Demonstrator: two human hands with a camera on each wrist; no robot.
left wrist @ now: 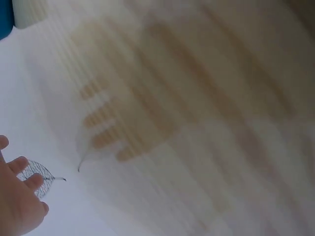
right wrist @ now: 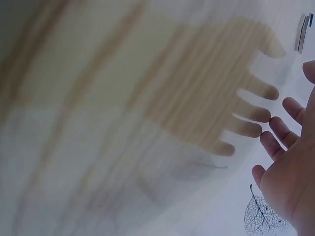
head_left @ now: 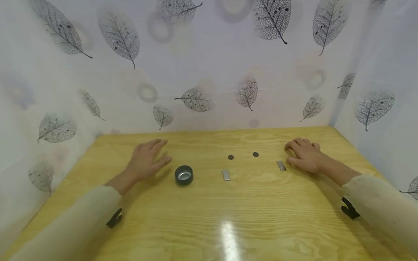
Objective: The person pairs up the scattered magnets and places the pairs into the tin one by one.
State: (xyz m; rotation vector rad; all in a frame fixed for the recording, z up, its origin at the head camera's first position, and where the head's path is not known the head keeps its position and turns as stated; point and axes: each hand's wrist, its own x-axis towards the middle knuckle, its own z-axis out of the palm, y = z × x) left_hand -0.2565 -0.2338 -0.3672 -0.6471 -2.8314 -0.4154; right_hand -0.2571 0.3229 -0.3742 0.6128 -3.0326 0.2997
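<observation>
My left hand, palm toward the table, is spread with its fingers straight, just left of a small round dark cup with a shiny inside. It holds nothing. On the right, my right hand has loosely bent fingers and nothing in them. Beside its thumb lies a small metal rectangular plate; part of a metal piece shows at the edge of the right wrist view. Another silver plate lies mid-table. Two small dark discs lie behind the plates, apart from each other.
The yellow wood-grain table is glossy and reflects the hands in both wrist views. A white curtain printed with leaves encloses its back and sides. A partly visible blue object sits at the left wrist view's top corner.
</observation>
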